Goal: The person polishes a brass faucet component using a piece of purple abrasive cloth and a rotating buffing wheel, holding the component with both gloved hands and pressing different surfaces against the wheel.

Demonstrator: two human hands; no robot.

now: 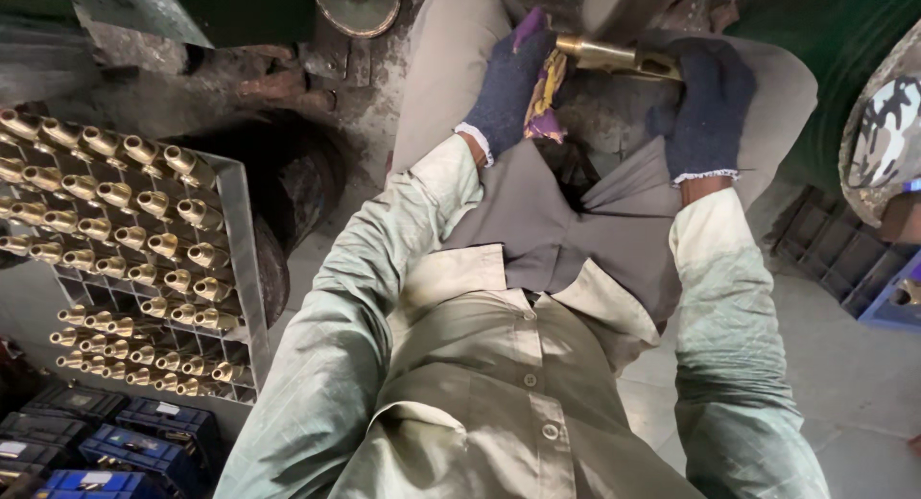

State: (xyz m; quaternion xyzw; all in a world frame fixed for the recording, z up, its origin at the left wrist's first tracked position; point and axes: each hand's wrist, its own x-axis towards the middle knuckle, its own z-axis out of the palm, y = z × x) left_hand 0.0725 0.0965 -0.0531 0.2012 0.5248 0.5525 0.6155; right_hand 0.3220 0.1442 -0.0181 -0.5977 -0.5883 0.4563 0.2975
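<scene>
Scene: I'm watching via head cam, looking down at a seated worker's lap, grimy workshop floor beyond; landmark is the brass fitting (614, 56).
Brass fitting: tube-shaped, polished gold-tone metal, held across the lap just below a grey wheel (624, 2); long axis runs left-right, slightly tilted.
Left hand (508, 86): dark knit glove w/ white cuff, at the fitting's left end, fingers curled round a purple-yellow cloth (543, 101) pressed by that end; closed on cloth, and whether it also touches the brass I can't tell.
Right hand (708, 106): same glove, wrapped over the fitting's right end, closed on it. Seems the nearer hand to the part's body.
Key relation: fitting spans btwn both hands, each at one end.
Rack (235, 269): well left of the fitting, grey gridded tray, rows of similar shiny brass pieces lying in cells, some cells bare.
Crates (144, 441): blue plastic, further left & nearer me than the fitting.
Textures: woolly gloves, smooth metal, creased pale-green sleeves, dusty concrete.
Far right of fitting: a camouflage-pattern cap edge, another person, hands unseen.
</scene>
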